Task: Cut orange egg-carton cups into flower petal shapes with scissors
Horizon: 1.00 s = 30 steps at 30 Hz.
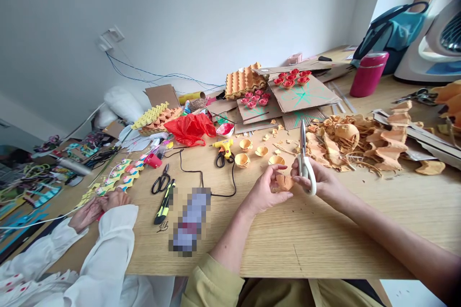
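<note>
My left hand (265,191) pinches a small orange egg-carton cup (284,182) between thumb and fingers. In my right hand (319,181) is a pair of scissors (303,139) with white handles, blades pointing up and away from me. The right fingertips are close to the cup's right side; whether they touch it I cannot tell. Just beyond my hands stand several cut cups (242,160) of the same pulp. Right of them lies a heap of torn egg-carton scraps (347,141).
A yellow glue gun (223,146), black scissors (161,181), a utility knife (164,203) and a blurred-out phone (190,223) lie left. Red paper flowers (291,78) sit on cardboard (306,93). A co-worker's hands (97,208) work at far left. A pink bottle (369,74) stands back right.
</note>
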### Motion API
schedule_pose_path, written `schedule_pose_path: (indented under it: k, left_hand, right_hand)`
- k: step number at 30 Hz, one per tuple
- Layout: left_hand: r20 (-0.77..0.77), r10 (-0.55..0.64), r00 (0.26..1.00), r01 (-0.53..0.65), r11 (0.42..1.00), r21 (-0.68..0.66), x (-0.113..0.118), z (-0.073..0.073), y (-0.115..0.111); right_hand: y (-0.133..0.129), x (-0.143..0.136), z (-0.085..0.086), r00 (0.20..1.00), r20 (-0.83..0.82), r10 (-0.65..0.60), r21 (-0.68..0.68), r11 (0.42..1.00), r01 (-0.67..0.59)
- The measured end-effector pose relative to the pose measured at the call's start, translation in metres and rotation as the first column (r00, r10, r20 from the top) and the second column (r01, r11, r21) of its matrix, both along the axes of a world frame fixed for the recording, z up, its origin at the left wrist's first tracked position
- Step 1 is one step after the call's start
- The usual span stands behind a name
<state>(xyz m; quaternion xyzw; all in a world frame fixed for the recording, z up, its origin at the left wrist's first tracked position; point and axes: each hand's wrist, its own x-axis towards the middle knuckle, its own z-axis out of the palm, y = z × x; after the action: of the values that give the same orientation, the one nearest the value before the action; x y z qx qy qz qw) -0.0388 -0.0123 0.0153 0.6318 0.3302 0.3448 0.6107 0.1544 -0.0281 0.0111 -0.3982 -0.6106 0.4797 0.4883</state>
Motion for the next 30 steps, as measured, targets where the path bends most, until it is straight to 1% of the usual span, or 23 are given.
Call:
schedule_pose_path:
  k: [2, 5, 9, 12, 15, 18, 22, 24, 26, 28, 30]
  left_hand:
    - [0.068, 0.010, 0.998, -0.006, 0.999, -0.053, 0.001, -0.001, 0.000]
    - [0.149, 0.037, 0.988, -0.017, 0.991, -0.135, 0.001, 0.001, 0.001]
    - [0.279, 0.082, 0.957, -0.014, 0.971, -0.239, 0.003, 0.003, 0.001]
    - [0.347, 0.161, 0.924, -0.034, 0.938, -0.345, 0.010, -0.002, -0.002]
    - [0.380, 0.243, 0.893, -0.058, 0.898, -0.437, 0.019, -0.008, -0.005]
    - [0.403, 0.294, 0.867, -0.093, 0.889, -0.449, 0.023, -0.010, -0.007]
    - [0.438, 0.302, 0.847, -0.109, 0.904, -0.414, 0.020, -0.008, -0.007]
    - [0.451, 0.326, 0.831, -0.133, 0.903, -0.408, 0.017, -0.006, -0.005]
    - [0.470, 0.371, 0.801, -0.172, 0.894, -0.413, 0.013, -0.004, -0.002]
    - [0.498, 0.402, 0.768, -0.192, 0.887, -0.419, 0.011, -0.002, 0.000]
    - [0.532, 0.410, 0.741, -0.194, 0.889, -0.414, 0.009, 0.002, 0.001]
  right_hand:
    - [0.000, 0.000, 0.000, 1.000, -0.028, -0.005, -0.013, 1.000, 0.005]
    - [0.001, 0.000, -0.002, 0.998, -0.058, -0.011, -0.019, 1.000, 0.010]
    - [0.000, -0.002, -0.007, 0.997, -0.075, -0.016, -0.009, 1.000, 0.016]
    - [-0.001, -0.003, -0.008, 0.997, -0.068, -0.023, 0.011, 1.000, 0.024]
    - [-0.002, -0.004, -0.008, 0.998, -0.044, -0.038, 0.025, 0.999, 0.039]
    - [-0.003, -0.005, -0.008, 0.998, -0.017, -0.064, 0.028, 0.998, 0.064]
    - [-0.005, -0.005, -0.002, 0.998, 0.002, -0.068, 0.011, 0.998, 0.068]
    - [-0.006, -0.004, 0.003, 1.000, -0.005, -0.025, -0.019, 1.000, 0.025]
    - [-0.007, -0.003, 0.007, 0.998, -0.020, 0.058, -0.072, 0.996, -0.060]
    - [-0.008, -0.002, 0.008, 0.985, -0.048, 0.164, -0.140, 0.976, -0.169]
    - [-0.008, -0.003, 0.005, 0.961, -0.083, 0.262, -0.205, 0.940, -0.274]
